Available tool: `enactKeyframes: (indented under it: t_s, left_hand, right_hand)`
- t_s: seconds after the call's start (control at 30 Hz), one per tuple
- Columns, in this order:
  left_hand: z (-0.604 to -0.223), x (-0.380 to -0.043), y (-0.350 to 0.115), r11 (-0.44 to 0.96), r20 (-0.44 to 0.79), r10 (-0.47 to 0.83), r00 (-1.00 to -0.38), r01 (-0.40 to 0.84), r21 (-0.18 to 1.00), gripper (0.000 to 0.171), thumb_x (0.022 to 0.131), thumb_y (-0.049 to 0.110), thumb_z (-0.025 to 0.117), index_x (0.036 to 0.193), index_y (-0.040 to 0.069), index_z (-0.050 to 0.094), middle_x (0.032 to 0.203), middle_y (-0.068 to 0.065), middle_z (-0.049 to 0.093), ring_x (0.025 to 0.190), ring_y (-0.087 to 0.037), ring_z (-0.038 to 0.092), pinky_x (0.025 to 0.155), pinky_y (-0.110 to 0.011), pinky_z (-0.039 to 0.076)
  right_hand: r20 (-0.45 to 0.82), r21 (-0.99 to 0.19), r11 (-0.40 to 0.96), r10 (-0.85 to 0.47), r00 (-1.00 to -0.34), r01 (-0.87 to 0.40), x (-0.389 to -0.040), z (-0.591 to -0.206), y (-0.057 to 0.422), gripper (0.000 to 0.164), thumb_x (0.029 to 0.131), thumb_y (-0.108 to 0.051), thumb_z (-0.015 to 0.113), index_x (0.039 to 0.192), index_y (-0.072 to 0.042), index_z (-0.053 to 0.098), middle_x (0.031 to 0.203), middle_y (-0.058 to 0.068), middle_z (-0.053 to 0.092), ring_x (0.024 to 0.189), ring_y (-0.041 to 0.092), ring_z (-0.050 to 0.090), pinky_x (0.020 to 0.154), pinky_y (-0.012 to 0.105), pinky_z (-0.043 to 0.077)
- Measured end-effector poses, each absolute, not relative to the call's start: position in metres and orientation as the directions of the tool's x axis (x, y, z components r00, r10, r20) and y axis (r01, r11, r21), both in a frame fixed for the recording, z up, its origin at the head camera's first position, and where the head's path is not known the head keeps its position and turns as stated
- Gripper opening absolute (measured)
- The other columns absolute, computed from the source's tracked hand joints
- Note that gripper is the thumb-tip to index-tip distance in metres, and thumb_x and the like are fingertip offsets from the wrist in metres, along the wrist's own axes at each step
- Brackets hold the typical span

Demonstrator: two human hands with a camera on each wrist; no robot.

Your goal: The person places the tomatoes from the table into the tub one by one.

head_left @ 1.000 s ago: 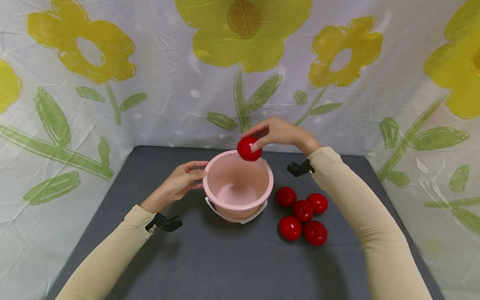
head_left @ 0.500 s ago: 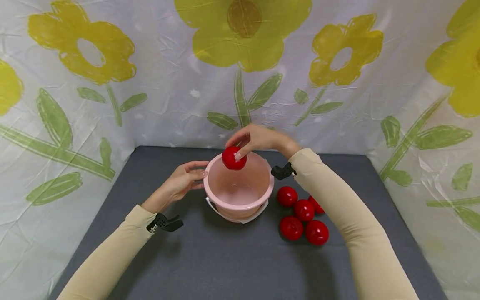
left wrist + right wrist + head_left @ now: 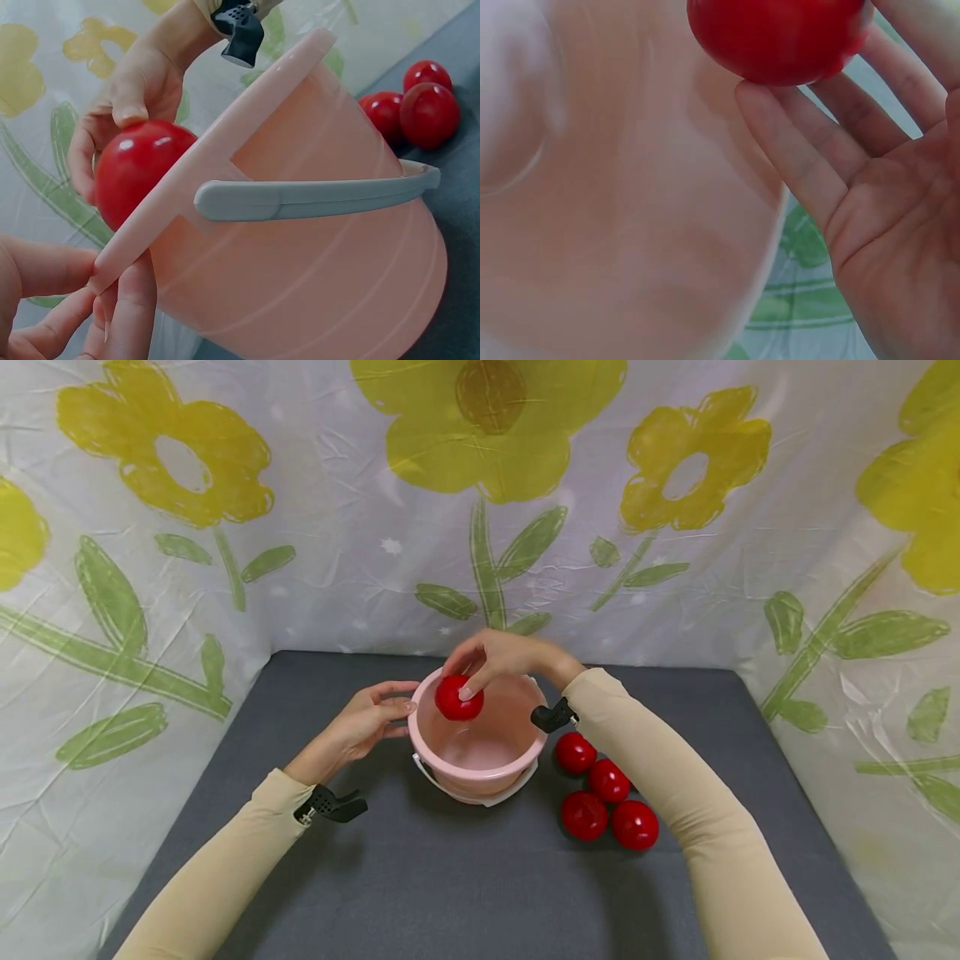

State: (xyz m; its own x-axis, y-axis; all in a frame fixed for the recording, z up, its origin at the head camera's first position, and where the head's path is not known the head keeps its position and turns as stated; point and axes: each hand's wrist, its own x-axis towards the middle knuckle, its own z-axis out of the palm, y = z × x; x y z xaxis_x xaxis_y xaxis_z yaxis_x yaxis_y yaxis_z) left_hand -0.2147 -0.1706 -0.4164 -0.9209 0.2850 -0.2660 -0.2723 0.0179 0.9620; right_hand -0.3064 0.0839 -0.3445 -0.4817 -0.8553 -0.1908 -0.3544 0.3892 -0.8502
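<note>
A pink bucket (image 3: 480, 775) with a lowered white handle (image 3: 315, 199) stands upright on the dark cloth. My left hand (image 3: 366, 720) pinches the left part of its rim, thumb on one side and fingers on the other. Over the bucket's mouth, my right hand (image 3: 506, 656) holds a glossy, round red fruit (image 3: 453, 703) between thumb and fingertips. In the left wrist view, the rim hides the lower part of this fruit. The bucket floor under it shows bare pink.
Several more round red fruits (image 3: 583, 816) lie grouped on the dark tablecloth (image 3: 465, 885) to the right of the bucket, one mostly hidden by the right sleeve (image 3: 675, 777). A curtain (image 3: 337, 568) printed with yellow flowers surrounds the table at the back and sides.
My right hand has moved left and down with the red fruit, from above the bucket's back rim into its mouth at the left. My left hand stays at the rim.
</note>
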Motion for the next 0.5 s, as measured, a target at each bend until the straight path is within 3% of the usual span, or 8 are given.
enactKeyframes:
  t_s: [0.5]
  left_hand:
    - [-0.414,-0.214,-0.170,0.039,-0.275,0.272,-0.922,-0.275,0.961,0.052,0.098,0.005,0.056,0.147,0.001,0.040,0.097,0.011,0.069,0.087,-0.005,0.069,0.076,-0.028,0.062]
  right_hand:
    - [-0.256,-0.818,0.440,-0.855,-0.452,-0.370,-0.300,-0.363,0.072,0.042,0.084,-0.015,0.077,0.125,-0.013,0.067,0.126,0.005,0.066,0.115,0.021,0.062,0.093,0.032,0.058]
